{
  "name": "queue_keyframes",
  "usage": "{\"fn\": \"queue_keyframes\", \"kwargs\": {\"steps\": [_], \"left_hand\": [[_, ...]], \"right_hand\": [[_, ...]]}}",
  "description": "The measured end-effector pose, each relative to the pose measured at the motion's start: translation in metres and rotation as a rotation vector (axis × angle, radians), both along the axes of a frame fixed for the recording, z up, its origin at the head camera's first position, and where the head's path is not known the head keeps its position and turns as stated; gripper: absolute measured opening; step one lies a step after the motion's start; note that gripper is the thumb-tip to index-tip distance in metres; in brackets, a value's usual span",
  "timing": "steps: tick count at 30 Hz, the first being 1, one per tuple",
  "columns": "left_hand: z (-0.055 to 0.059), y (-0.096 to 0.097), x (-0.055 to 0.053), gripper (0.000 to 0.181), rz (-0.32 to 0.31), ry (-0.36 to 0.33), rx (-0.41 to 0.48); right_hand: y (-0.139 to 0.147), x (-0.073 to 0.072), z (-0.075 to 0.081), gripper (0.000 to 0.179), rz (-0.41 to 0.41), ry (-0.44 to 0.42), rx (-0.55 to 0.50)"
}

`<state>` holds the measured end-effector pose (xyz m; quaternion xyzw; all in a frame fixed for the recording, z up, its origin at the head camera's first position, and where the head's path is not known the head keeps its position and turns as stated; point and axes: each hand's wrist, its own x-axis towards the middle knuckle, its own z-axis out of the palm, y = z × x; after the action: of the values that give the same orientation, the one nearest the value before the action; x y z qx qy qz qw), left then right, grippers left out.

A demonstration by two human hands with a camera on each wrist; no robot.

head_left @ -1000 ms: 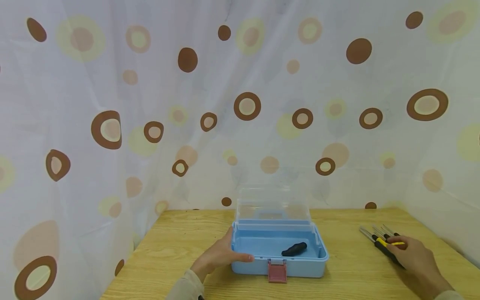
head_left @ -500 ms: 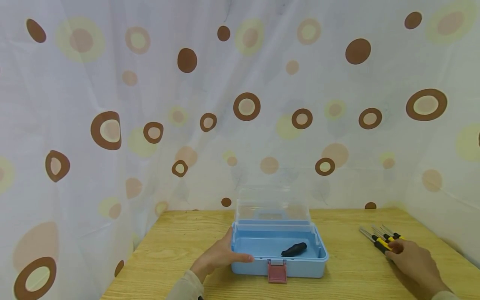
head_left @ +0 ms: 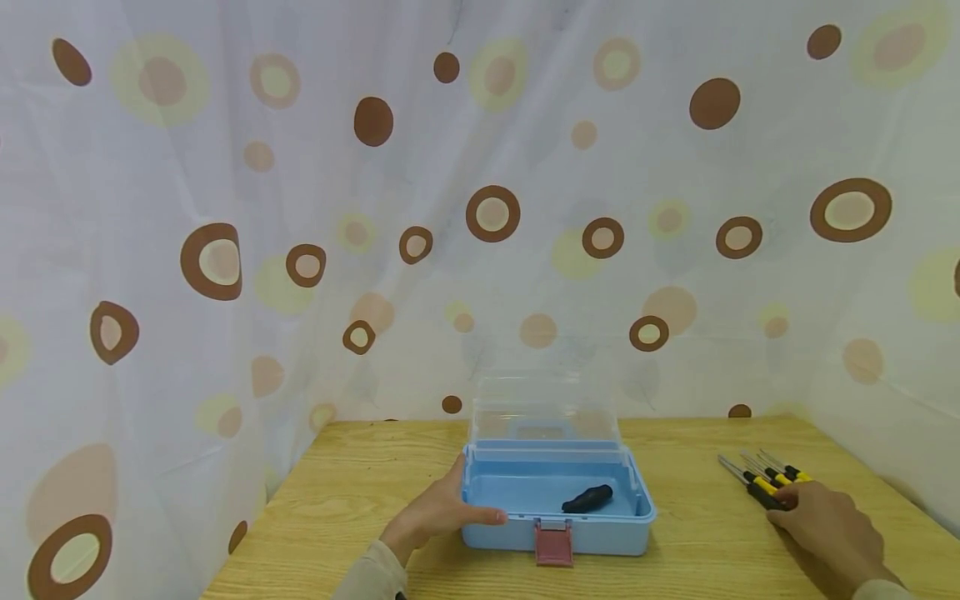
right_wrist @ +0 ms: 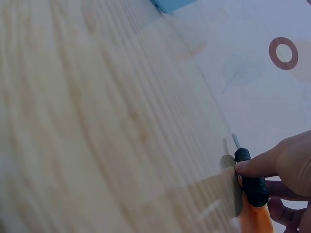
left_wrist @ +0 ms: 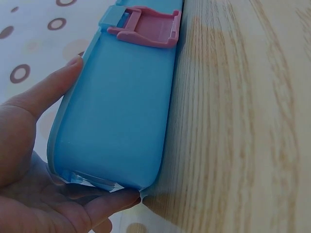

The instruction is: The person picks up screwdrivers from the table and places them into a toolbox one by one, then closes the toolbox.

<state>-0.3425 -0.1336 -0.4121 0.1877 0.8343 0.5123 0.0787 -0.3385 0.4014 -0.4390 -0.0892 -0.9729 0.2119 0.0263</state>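
Box (head_left: 513,492) interior: head view only

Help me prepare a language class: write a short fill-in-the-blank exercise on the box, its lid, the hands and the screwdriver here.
1. The left hand grips the box, whose colour is ____.
2. The lid is ____, not closed.
3. A black object lies ____ the box.
4. The right hand holds a screwdriver; in the head view, both are to the ____ of the box.

Missing words: blue; open; inside; right
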Motion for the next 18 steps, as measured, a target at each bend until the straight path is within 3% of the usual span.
{"fn": "queue_keyframes", "kwargs": {"steps": [9,15,18], "left_hand": [[-0.0039,-0.0013,-0.0014,0.124,-0.014,-0.008,0.002],[-0.0028,-0.0026,-0.0016,0.124,-0.037,0.008,0.027],[-0.0014,-0.0032,-0.0015,0.125,-0.042,0.012,0.029]], "right_hand": [[0.0036,-0.0049,-0.0045,0.049,-0.011,-0.061,0.007],[0.0034,-0.0055,-0.0014,0.046,-0.001,-0.039,-0.028],[0.0026,-0.0048,0.0027,0.047,0.017,0.014,-0.05]]}}
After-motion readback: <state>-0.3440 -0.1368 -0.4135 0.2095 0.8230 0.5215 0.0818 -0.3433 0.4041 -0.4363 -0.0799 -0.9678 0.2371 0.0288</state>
